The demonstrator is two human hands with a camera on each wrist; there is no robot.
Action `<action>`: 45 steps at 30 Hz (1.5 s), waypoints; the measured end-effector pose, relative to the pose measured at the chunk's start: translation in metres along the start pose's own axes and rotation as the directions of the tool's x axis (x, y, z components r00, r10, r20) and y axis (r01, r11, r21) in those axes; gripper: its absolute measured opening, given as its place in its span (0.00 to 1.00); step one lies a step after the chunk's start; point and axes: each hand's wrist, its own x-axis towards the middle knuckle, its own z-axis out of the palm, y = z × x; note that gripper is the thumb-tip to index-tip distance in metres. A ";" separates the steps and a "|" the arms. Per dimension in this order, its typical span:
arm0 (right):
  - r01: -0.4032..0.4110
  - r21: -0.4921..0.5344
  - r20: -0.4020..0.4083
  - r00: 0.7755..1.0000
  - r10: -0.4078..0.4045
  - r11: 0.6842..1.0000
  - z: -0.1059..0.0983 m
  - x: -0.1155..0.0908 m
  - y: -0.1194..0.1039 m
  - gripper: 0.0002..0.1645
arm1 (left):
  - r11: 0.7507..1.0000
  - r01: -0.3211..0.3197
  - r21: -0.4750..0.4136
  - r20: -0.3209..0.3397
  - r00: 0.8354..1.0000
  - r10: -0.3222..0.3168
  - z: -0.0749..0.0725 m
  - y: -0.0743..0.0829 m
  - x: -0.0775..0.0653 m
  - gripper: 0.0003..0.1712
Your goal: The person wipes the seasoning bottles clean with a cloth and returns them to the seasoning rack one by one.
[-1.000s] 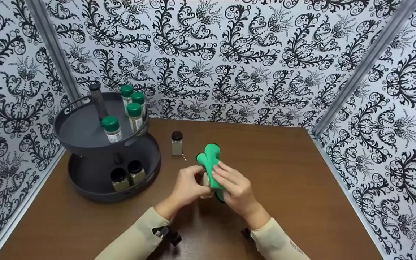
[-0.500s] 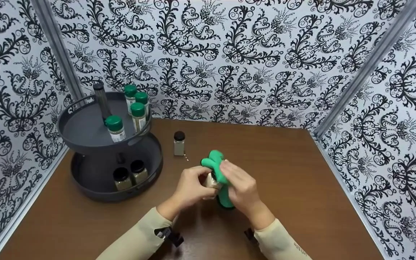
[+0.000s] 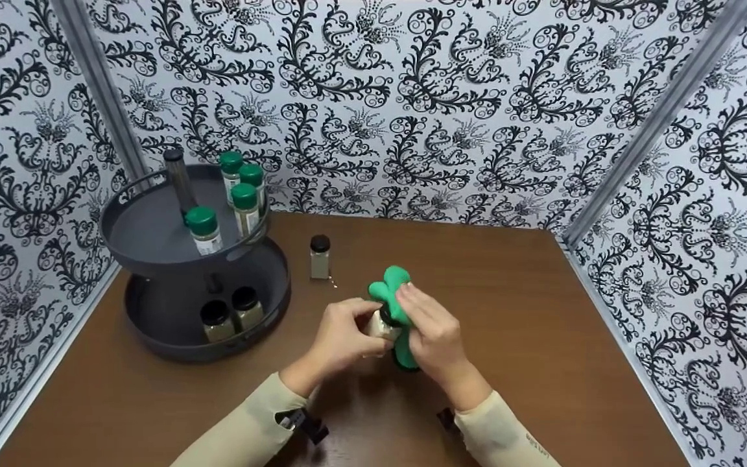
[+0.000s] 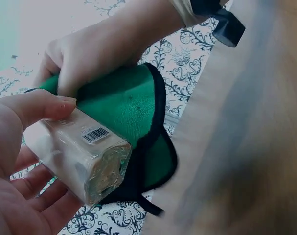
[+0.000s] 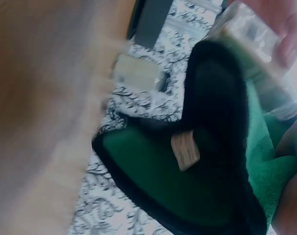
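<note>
In the head view a clear square spice jar (image 3: 381, 328) with pale contents and a black cap lies tilted between my hands. My left hand (image 3: 340, 334) grips it by the sides, the thumb lying along a face beside the barcode in the left wrist view. A green cloth (image 3: 391, 285) with black edging is bunched in my right hand (image 3: 437, 331), which holds it against the capped end. Part of the cloth hangs below, behind the jar (image 4: 75, 147). A small tan label (image 5: 185, 150) shows on the cloth in the right wrist view. The cloth partly hides the cap.
Another black-capped jar (image 3: 320, 258) stands on the brown table (image 3: 503, 292), small crumbs beside it. At left, a two-tier grey tray (image 3: 153, 259) holds several green-capped jars (image 3: 244, 206) and a dark tall handle above, and two black-capped jars (image 3: 216, 322) below. Patterned walls enclose the table.
The cloth and right hand have shifted right, baring more of the jar and its black cap. The left hand keeps its grip on the jar. Cloth folds around the cap have changed shape.
</note>
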 end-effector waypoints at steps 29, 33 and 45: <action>-0.017 -0.046 0.039 0.999 0.019 0.999 0.003 0.000 0.003 0.22 | 0.999 0.018 -0.029 0.022 1.000 -0.017 0.001 -0.005 0.000 0.25; 0.051 -0.046 0.028 0.998 -0.050 0.998 0.001 0.003 -0.003 0.20 | 0.998 0.017 -0.056 -0.001 1.000 -0.017 0.001 -0.007 -0.001 0.26; -0.001 -0.077 0.016 1.000 0.003 0.997 0.005 0.001 0.001 0.20 | 0.999 -0.003 -0.040 0.021 1.000 0.004 0.002 -0.009 -0.002 0.28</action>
